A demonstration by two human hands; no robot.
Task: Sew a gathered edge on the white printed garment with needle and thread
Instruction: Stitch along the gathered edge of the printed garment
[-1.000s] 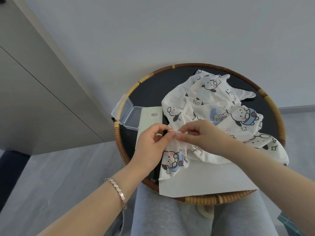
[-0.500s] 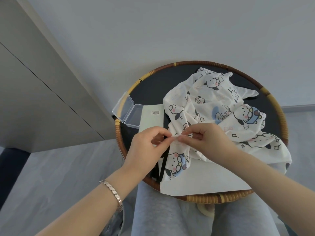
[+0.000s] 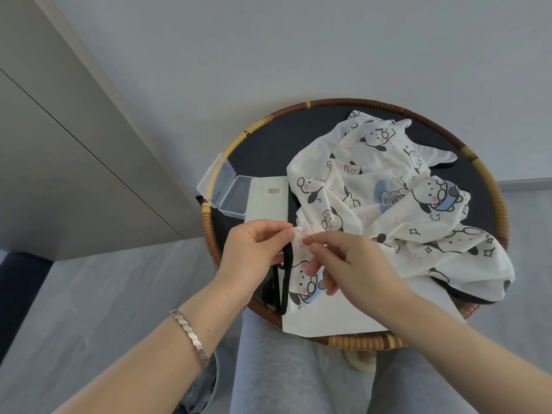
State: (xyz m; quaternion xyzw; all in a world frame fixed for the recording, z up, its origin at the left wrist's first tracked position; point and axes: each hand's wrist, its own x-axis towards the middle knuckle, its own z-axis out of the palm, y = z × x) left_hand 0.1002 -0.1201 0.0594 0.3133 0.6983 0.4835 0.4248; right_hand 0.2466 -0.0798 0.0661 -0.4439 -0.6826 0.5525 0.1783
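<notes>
Over the rattan-rimmed tray (image 3: 370, 102), left hand (image 3: 254, 252) pinches the garment (image 3: 373, 189) edge, right hand (image 3: 352, 264) pinches the needle (image 3: 309, 233); small, even stitches wanted.

Soft, even daylight, bright without harsh glare; shadows are faint and diffuse. The clear plastic box (image 3: 222, 186) carries a mild sheen. Wide-angle distortion stretches the edges, and fine detail is slightly soft.
</notes>
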